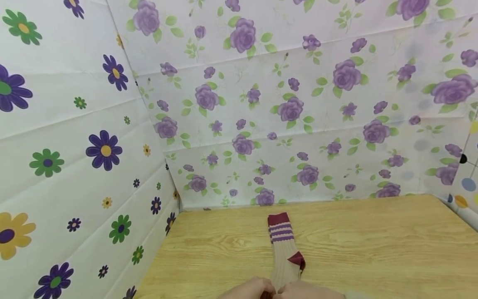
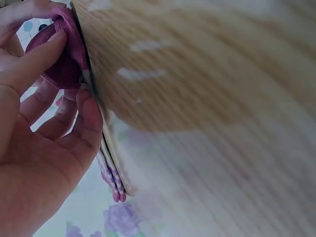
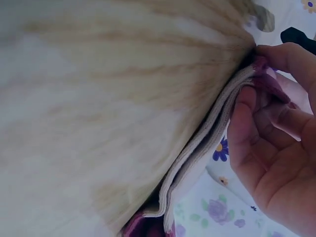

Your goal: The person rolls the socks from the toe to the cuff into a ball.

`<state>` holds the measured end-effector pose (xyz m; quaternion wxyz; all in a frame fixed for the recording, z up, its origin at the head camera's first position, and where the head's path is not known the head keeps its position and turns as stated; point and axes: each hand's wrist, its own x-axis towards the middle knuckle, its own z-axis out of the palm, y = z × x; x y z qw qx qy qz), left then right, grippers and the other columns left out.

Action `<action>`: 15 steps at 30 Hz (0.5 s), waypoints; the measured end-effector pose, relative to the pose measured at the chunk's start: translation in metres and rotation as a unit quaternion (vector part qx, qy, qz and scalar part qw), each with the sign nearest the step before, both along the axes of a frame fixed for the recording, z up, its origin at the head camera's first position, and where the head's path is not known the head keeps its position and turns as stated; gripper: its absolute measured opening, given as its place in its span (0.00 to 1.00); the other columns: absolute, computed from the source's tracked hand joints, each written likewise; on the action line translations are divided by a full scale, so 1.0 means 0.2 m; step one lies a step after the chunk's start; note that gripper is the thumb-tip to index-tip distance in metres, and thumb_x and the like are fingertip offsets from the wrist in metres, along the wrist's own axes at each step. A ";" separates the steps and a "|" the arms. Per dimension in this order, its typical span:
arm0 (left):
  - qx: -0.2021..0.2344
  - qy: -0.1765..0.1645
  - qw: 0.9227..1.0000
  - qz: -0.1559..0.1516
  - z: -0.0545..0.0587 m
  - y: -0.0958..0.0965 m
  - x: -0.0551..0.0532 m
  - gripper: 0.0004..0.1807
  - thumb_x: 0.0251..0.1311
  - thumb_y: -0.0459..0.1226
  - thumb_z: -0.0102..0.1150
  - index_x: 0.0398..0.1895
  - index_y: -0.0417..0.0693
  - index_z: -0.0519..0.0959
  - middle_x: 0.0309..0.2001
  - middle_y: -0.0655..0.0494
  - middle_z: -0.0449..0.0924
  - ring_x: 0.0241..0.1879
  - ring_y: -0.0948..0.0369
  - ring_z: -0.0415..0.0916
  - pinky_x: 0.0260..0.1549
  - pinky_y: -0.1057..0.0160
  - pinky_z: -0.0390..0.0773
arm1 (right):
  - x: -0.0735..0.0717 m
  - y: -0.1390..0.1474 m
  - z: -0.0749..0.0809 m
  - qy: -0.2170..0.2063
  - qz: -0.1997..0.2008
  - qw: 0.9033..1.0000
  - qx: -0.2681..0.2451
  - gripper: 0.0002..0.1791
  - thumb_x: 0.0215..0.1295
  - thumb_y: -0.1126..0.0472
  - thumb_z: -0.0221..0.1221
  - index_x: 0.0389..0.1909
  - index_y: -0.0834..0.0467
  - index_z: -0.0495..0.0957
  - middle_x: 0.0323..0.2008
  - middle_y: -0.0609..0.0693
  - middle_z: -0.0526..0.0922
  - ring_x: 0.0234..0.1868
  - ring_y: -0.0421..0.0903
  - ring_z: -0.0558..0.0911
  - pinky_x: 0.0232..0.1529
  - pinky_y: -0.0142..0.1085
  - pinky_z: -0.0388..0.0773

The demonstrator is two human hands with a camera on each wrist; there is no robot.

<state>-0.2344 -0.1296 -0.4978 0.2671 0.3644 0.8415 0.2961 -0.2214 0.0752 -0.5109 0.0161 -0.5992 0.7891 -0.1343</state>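
Observation:
A pair of beige ribbed socks [image 1: 282,253], one laid on the other, stretches along the table with the cuffs at the far end. Cuffs, heels and toes are maroon, and purple stripes cross below the cuffs. At the near end my left hand [image 2: 44,143] pinches a maroon toe [image 2: 71,52] between thumb and fingers, with the fabric bent up. From the other side my right hand [image 3: 276,153] grips the same toe end, thumb at the tabletop side. The head view shows both hands close together at its bottom edge, where they hide most of the toes.
A wood-grain table [image 1: 224,245] lies under the socks. Behind it hangs a white sheet with purple roses [image 1: 242,145], and at the left a sheet with coloured daisies [image 1: 104,150]. A dotted sheet [image 1: 468,182] borders the right side.

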 end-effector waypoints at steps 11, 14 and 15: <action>-0.041 -0.045 0.998 -0.035 -0.43 -0.08 -0.23 0.15 0.72 0.49 0.44 0.52 0.60 0.78 0.47 0.67 0.76 0.45 0.72 0.69 0.44 0.71 0.72 | 0.03 0.02 0.01 0.040 0.015 0.999 -0.020 0.13 0.73 0.45 0.48 0.34 0.40 0.79 0.18 0.29 0.63 0.19 0.18 0.54 0.18 0.13 0.54; 0.023 -0.196 0.979 0.058 -0.49 -0.08 -0.27 0.14 0.71 0.47 0.46 0.52 0.58 0.78 0.50 0.63 0.77 0.49 0.67 0.70 0.49 0.62 0.73 | 0.02 0.02 0.00 0.032 0.005 0.999 -0.018 0.13 0.74 0.44 0.45 0.38 0.41 0.78 0.20 0.28 0.65 0.20 0.18 0.55 0.19 0.13 0.54; 0.047 -0.245 0.964 0.097 -0.50 -0.08 -0.27 0.14 0.70 0.47 0.48 0.52 0.57 0.79 0.50 0.61 0.77 0.50 0.64 0.71 0.50 0.59 0.73 | 0.01 0.02 -0.01 0.036 0.006 0.999 -0.017 0.13 0.74 0.44 0.45 0.40 0.41 0.78 0.22 0.28 0.67 0.21 0.18 0.56 0.20 0.13 0.55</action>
